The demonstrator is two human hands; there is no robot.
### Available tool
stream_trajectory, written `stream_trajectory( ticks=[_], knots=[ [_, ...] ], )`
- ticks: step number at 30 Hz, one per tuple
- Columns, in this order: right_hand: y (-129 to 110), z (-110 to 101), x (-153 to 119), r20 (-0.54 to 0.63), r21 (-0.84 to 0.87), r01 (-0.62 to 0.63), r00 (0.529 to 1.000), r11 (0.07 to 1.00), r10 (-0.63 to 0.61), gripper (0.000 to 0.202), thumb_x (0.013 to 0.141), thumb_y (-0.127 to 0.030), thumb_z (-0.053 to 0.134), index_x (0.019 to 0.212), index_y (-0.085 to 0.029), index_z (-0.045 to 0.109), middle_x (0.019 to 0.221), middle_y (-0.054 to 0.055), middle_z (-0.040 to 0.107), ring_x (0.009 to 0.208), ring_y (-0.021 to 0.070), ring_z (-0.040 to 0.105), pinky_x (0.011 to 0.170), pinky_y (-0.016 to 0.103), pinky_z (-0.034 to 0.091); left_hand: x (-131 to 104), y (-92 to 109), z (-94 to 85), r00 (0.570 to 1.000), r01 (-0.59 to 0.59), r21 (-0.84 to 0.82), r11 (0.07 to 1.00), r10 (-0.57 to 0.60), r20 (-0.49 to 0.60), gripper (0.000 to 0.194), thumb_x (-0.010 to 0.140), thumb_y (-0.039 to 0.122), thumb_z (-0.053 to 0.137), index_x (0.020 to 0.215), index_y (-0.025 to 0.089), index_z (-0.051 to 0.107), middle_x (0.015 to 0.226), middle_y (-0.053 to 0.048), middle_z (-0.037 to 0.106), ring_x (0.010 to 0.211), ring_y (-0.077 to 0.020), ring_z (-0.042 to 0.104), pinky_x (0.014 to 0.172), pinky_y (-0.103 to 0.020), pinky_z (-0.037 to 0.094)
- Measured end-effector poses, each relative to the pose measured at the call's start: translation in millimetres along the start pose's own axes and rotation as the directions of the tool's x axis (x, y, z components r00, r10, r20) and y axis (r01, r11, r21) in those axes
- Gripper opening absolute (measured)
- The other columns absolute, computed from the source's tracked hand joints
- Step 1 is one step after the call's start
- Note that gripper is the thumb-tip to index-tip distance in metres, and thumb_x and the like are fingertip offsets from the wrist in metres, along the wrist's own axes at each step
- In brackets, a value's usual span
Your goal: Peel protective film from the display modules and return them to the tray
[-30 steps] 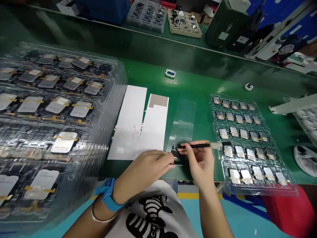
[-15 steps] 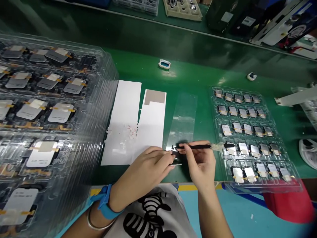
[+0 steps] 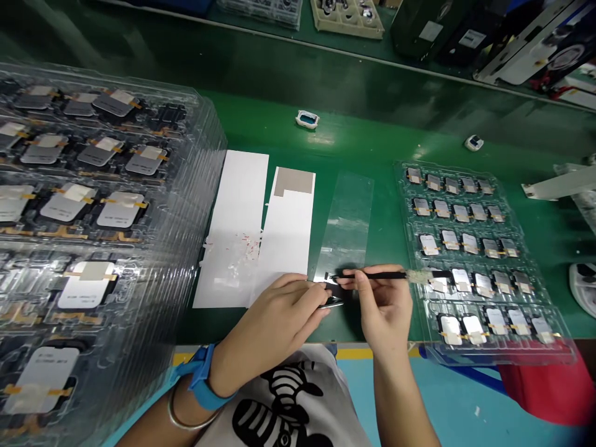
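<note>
Along the near edge of the green table (image 3: 261, 121), I saw the left hand (image 3: 286, 304) pinching a small dark piece (image 3: 334, 290), while the right hand (image 3: 385, 304) gripped a slim black tool (image 3: 386, 275), tip beside that piece. Clear film (image 3: 347, 214) lay beyond; rightward, a loaded tray (image 3: 479, 356) jutted past the edge.

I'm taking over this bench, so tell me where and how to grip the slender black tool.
Probably by the pale wrapped section of the slender black tool, from the person's right: it juts out past the right hand, and the tool is held nearly level, its thin tip pointing left.
</note>
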State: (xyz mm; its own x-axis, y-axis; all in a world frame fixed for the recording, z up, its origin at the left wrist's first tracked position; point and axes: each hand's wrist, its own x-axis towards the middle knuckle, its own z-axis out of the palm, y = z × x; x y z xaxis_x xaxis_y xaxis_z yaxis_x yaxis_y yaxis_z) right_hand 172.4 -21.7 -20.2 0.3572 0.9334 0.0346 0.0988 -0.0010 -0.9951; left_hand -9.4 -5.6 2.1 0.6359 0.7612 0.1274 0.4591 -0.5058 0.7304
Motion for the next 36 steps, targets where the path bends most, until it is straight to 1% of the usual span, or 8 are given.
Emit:
stream_trajectory(
  ticks=[4, 9, 15, 20, 24, 29, 32, 36],
  knots=[
    [-7.4, -7.1, 1.7, -0.069, 0.198, -0.083, 0.993, 0.977, 0.098, 0.024, 0.087, -0.032, 0.074, 0.093, -0.021, 0.053, 0.081, 0.002, 0.073, 0.065, 0.0182, 0.073, 0.059, 0.026, 0.062, -2.1, 1.3, -0.3, 0.996, 0.026, -0.095, 0.995, -0.034, -0.088, 0.008, 0.1, 0.015, 0.046, 0.099, 0.022, 0.051, 0.105, -0.006, 0.071, 0.099, -0.0226, 0.065, 0.086, -0.04, 0.053],
    [-24.7, -1.4, -10.9, 0.009, 0.387, -0.192, 0.979, 0.902, 0.204, 0.022, 0.087, -0.033, 0.073, 0.091, -0.021, 0.055, 0.079, 0.001, 0.073, 0.073, 0.0213, 0.075, 0.067, 0.031, 0.065, -5.3, 1.0, -0.8, 0.965, 0.021, -0.188, 0.982, -0.069, -0.254, 0.01, 0.1, 0.014, 0.047, 0.104, 0.022, 0.05, 0.105, -0.006, 0.066, 0.101, -0.0198, 0.062, 0.085, -0.034, 0.051],
    [-43.5, 16.9, -27.1, -0.047, 0.35, -0.009, 0.999, 0.937, 0.028, 0.006, 0.096, -0.021, 0.059, 0.097, -0.023, 0.054, 0.084, 0.0, 0.071, 0.079, 0.0171, 0.074, 0.076, 0.034, 0.065, -7.3, 3.2, -2.3, 0.975, 0.065, -0.126, 0.99, -0.09, -0.202, 0.017, 0.101, 0.02, 0.048, 0.084, 0.022, 0.043, 0.078, 0.0, 0.051, 0.07, -0.0151, 0.05, 0.061, -0.028, 0.041],
    [-51.6, 22.0, -30.3, -0.028, 0.295, 0.14, 0.99, 0.945, -0.138, 0.013, 0.096, -0.012, 0.054, 0.1, -0.025, 0.054, 0.085, 0.001, 0.067, 0.086, 0.0187, 0.073, 0.078, 0.036, 0.065, -4.8, 7.8, -3.3, 0.973, 0.151, -0.148, 0.977, -0.173, -0.153, 0.021, 0.098, 0.023, 0.052, 0.081, 0.022, 0.04, 0.069, 0.004, 0.049, 0.058, -0.0125, 0.046, 0.053, -0.025, 0.035],
    [-53.9, 23.8, -33.3, -0.004, 0.27, 0.2, 0.978, 0.942, -0.207, 0.016, 0.095, -0.009, 0.053, 0.101, -0.024, 0.053, 0.087, 0.002, 0.067, 0.086, 0.0182, 0.072, 0.078, 0.038, 0.065, -2.5, 10.7, -4.0, 0.979, 0.13, -0.23, 0.965, -0.162, -0.126, 0.004, 0.097, 0.018, 0.05, 0.098, 0.021, 0.049, 0.08, 0.002, 0.062, 0.063, -0.013, 0.057, 0.055, -0.024, 0.042],
    [-52.5, 23.9, -35.5, 0.001, 0.219, 0.313, 0.947, 0.924, -0.321, 0.019, 0.093, -0.004, 0.054, 0.101, -0.021, 0.051, 0.087, 0.003, 0.067, 0.093, 0.0188, 0.071, 0.078, 0.034, 0.063, -3.3, 12.6, -3.5, 0.987, 0.086, -0.277, 0.957, -0.12, -0.105, 0.024, 0.1, 0.014, 0.043, 0.119, 0.02, 0.057, 0.113, -0.005, 0.069, 0.101, -0.0179, 0.066, 0.084, -0.028, 0.05],
    [-50.8, 24.8, -35.4, -0.011, 0.205, 0.407, 0.91, 0.89, -0.414, 0.024, 0.09, 0.003, 0.052, 0.103, -0.018, 0.051, 0.091, 0.005, 0.069, 0.092, 0.0194, 0.071, 0.081, 0.036, 0.063, -4.5, 14.0, -2.0, 0.978, 0.125, -0.275, 0.953, -0.164, -0.127, 0.032, 0.1, 0.014, 0.043, 0.128, 0.02, 0.057, 0.108, -0.005, 0.069, 0.097, -0.0174, 0.066, 0.077, -0.026, 0.05],
    [-49.8, 28.4, -36.4, -0.023, 0.21, 0.448, 0.891, 0.869, -0.454, 0.029, 0.088, 0.007, 0.05, 0.104, -0.016, 0.051, 0.092, 0.005, 0.069, 0.095, 0.0217, 0.071, 0.083, 0.042, 0.064, -4.4, 16.5, -1.7, 0.971, 0.125, -0.219, 0.968, -0.165, -0.174, 0.044, 0.099, 0.013, 0.042, 0.142, 0.018, 0.049, 0.095, -0.004, 0.065, 0.075, -0.0146, 0.06, 0.06, -0.025, 0.044]
  ],
)
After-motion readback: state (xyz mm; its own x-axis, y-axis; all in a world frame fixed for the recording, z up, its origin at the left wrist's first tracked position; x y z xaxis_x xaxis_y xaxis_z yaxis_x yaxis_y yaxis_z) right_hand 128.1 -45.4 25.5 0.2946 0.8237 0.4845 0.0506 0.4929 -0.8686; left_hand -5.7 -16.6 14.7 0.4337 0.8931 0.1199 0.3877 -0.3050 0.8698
